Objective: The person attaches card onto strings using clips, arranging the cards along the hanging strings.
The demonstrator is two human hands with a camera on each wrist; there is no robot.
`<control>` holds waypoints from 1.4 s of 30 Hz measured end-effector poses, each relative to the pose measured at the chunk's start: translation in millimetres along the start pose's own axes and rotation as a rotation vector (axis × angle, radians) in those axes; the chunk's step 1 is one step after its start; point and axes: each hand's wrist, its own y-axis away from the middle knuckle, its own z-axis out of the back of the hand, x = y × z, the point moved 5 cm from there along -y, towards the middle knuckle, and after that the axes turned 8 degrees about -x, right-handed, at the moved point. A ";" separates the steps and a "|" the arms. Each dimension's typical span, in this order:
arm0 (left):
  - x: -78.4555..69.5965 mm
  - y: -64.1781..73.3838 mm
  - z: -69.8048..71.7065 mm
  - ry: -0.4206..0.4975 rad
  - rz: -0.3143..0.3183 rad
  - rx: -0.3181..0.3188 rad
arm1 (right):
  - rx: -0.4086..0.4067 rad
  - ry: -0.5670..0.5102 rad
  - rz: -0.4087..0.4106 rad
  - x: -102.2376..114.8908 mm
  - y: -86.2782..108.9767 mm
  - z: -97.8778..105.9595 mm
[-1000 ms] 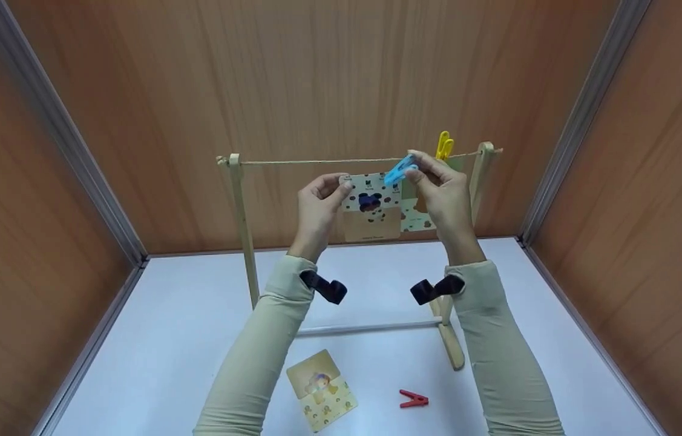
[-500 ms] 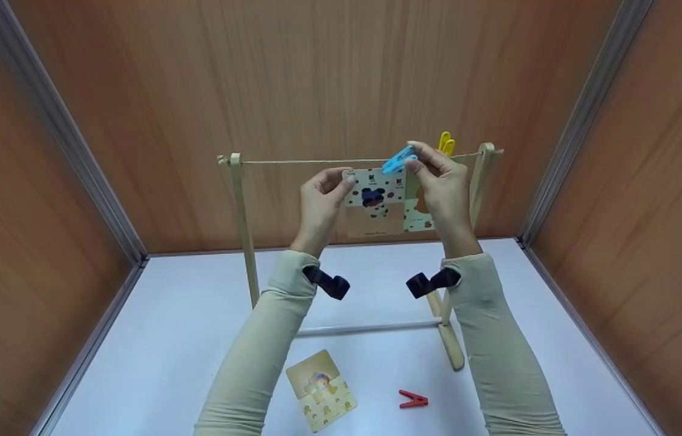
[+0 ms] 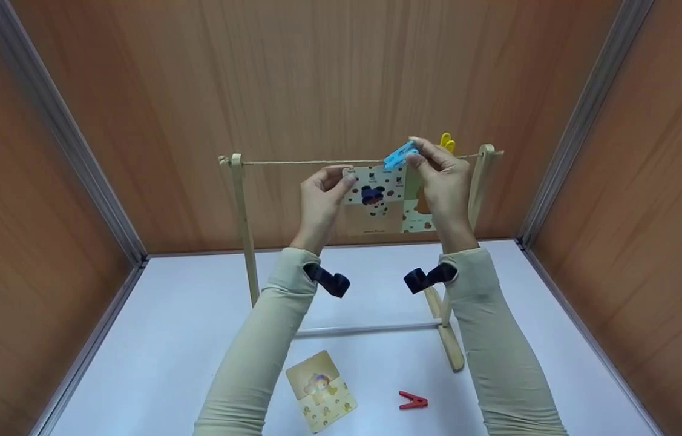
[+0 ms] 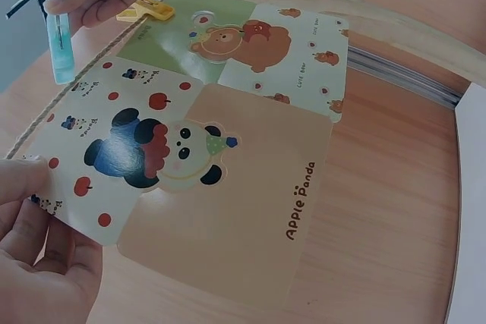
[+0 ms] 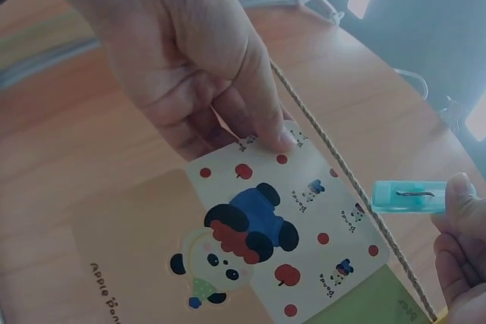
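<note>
My left hand (image 3: 321,203) pinches the top left corner of a panda card (image 3: 375,209) between thumb and fingers, holding it up by the rope (image 3: 310,162). In the left wrist view the card's print reads "Apple Panda". My right hand (image 3: 446,188) pinches a blue clothespin (image 3: 400,155) by its handle end. The clothespin's tip is right at the rope and the card's top edge, as the right wrist view also shows. Beside the panda card hangs a bear card (image 4: 250,43), clipped to the rope by a yellow clothespin (image 4: 156,9).
A wooden stand with a left post (image 3: 242,230) and a right post (image 3: 478,181) carries the rope. A white rod (image 3: 371,329) joins its base. On the white table (image 3: 195,363) lie another card (image 3: 321,390) and a red clothespin (image 3: 413,400). Wood-grain walls enclose the table.
Both hands have risen a little. The panda card's top edge has come up close to the rope, and the blue clothespin has moved up to the rope with it.
</note>
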 end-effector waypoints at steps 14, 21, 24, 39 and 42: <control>1.0 -5.2 -1.6 -0.076 0.009 -0.013 | -0.036 -0.023 0.068 5.5 -2.3 -5.1; 0.4 -4.8 -1.4 -0.084 0.011 -0.006 | -0.050 0.018 0.101 6.6 -1.5 -12.3; 0.2 -4.7 -0.5 -0.074 0.010 -0.005 | -0.043 0.043 0.115 7.8 -0.8 -15.7; 0.1 -6.1 1.3 -0.088 0.008 -0.007 | -0.033 0.138 0.140 2.3 -0.8 -24.4; -0.9 -6.5 1.6 -0.111 -0.008 -0.010 | -0.026 0.149 0.146 1.7 -1.1 -25.2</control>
